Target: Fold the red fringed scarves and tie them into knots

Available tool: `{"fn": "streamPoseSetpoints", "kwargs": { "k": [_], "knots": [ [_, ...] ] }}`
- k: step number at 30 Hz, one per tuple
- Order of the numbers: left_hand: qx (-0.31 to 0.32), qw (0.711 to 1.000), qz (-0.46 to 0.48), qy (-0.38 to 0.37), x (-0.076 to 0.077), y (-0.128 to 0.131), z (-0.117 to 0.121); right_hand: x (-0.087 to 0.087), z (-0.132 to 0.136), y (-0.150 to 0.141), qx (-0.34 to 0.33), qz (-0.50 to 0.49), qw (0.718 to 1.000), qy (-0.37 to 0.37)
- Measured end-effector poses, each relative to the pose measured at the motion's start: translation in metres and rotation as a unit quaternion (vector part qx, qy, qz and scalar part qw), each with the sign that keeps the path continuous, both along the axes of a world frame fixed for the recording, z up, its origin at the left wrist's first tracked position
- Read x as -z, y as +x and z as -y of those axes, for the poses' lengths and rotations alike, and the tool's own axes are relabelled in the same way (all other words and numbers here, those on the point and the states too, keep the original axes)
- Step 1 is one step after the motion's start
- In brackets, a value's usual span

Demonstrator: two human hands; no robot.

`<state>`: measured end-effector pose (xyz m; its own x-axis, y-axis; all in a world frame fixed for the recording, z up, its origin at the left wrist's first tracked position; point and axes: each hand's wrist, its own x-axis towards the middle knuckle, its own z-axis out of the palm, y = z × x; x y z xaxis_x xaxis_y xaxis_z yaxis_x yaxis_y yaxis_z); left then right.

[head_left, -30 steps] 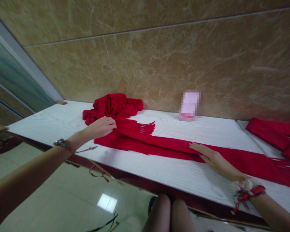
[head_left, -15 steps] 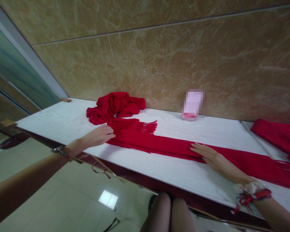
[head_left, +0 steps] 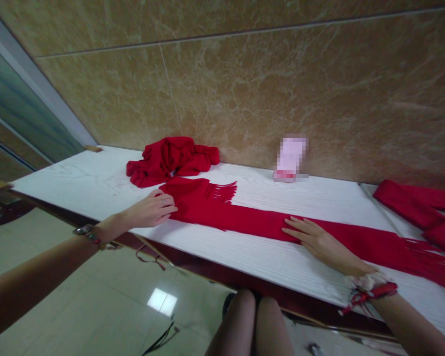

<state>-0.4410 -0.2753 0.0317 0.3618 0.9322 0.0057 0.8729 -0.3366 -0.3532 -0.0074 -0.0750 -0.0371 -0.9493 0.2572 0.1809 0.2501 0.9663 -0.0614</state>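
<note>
A long red scarf [head_left: 255, 220] stretches lengthwise over the white table, folded into a narrow strip. Its fringe [head_left: 432, 262] spreads at the right end, and another fringed end is turned back at the left. My left hand [head_left: 156, 206], wearing a ring, has its fingers curled on the scarf's left fold; the fingertips are partly hidden. Flat on the middle of the strip lies my right hand [head_left: 319, 241], fingers stretched out, holding nothing.
A crumpled red cloth [head_left: 170, 159] sits by the wall at the back left. Further right a blurred pink item [head_left: 291, 157] leans on the wall. More folded red fabric [head_left: 408, 201] lies at the far right. The white table [head_left: 74, 179] ends at a near edge above my knees.
The view has shifted a little, so everything sits slightly further left. The near edge of the strip looks more even under my right hand. Both hands remain on the scarf.
</note>
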Motion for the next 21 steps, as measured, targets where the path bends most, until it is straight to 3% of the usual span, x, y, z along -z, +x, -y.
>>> {"fn": "streamPoseSetpoints", "kwargs": {
  "k": [5,9,12,16,21],
  "knots": [
    [0.033,0.996,0.051,-0.059,0.003,0.041,-0.024,-0.014,0.017,-0.027,-0.015,-0.017,0.999,0.036],
    [0.054,0.988,0.072,-0.122,0.011,0.062,-0.043,-0.015,0.024,-0.047,-0.030,-0.004,0.999,0.016],
    [0.053,0.983,0.074,-0.160,0.019,0.062,-0.048,-0.009,0.021,-0.048,-0.037,0.017,0.999,-0.027],
    [0.053,0.981,0.100,-0.160,0.024,0.054,-0.044,-0.004,0.017,-0.043,-0.029,-0.001,0.997,-0.073],
    [0.052,0.978,0.110,-0.168,0.028,0.049,-0.038,-0.005,0.021,-0.043,-0.033,0.010,0.998,-0.056]
  ]
}}
